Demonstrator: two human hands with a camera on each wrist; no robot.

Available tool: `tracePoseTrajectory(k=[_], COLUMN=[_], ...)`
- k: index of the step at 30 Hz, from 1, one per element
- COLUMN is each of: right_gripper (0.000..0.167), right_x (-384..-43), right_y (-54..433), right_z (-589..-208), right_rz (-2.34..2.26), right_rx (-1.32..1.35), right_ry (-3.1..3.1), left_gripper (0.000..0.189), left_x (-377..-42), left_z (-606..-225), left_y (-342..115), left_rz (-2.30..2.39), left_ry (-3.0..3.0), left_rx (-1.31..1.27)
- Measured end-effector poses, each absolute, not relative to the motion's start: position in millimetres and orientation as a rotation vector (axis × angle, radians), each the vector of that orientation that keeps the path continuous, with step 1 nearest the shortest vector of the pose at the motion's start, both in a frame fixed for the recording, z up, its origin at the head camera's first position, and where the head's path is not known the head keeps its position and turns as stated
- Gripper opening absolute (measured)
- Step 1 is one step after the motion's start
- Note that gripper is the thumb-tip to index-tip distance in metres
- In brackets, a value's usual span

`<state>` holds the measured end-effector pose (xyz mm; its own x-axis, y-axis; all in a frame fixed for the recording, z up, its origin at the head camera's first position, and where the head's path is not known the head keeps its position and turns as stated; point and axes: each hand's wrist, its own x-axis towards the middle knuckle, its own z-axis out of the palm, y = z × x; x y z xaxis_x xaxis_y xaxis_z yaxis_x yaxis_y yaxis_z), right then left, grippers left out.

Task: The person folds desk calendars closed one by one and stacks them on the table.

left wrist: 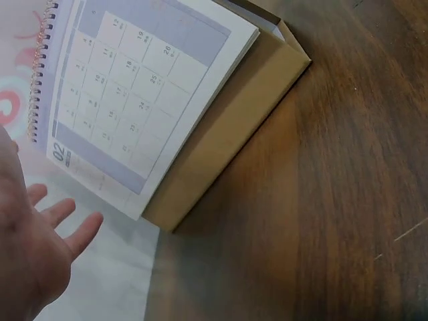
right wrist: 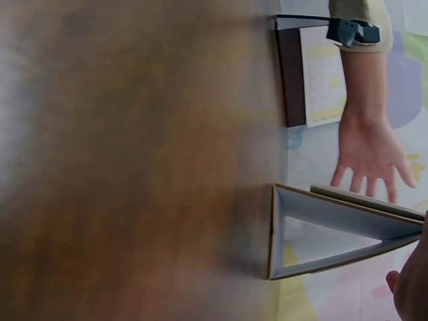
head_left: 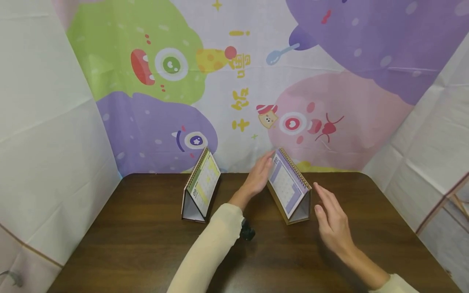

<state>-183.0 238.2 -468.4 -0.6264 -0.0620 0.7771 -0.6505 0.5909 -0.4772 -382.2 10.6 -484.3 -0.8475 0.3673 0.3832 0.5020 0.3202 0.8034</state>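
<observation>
A purple desk calendar (head_left: pixel 287 185) with a spiral top stands like a tent on the right half of the table, its page marked 02. My left hand (head_left: pixel 259 174) is at its far left end, fingers straight; in the left wrist view the fingers (left wrist: pixel 83 235) spread beside the page's end. Off the calendar's right side, my right hand (head_left: pixel 333 221) is held with extended fingers, a gap between it and the cardboard stand (head_left: pixel 302 209). A second desk calendar (head_left: pixel 205 183), green and yellow and marked 09, stands to the left, touched by neither hand.
Both calendars stand on a dark wooden table (head_left: pixel 146 252). Behind it hangs a cloth (head_left: pixel 242 154) printed with cartoon monsters, and white curtains (head_left: pixel 55 122) flank the sides. A small black device (head_left: pixel 247 231) is on my left wrist.
</observation>
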Motion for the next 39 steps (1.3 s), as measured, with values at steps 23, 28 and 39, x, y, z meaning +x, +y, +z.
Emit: tracePoseTrajectory(k=[23, 28, 39], right_gripper=[0.045, 0.042, 0.043], right_x=[-189, -190, -190], right_y=[248, 249, 251], right_z=[-492, -492, -490], right_rz=[1.174, 1.193, 1.212], right_rx=[0.539, 0.525, 0.554], right_ry=[-2.075, -2.067, -2.059], left_gripper=[0.06, 0.058, 0.057], left_x=[-344, -343, -345], left_z=[-431, -430, -436], left_y=[17, 19, 24], left_rz=[-1.319, -1.318, -1.383], left_ry=[-2.629, -2.641, -2.605], left_rx=[-0.858, -0.86, -0.856])
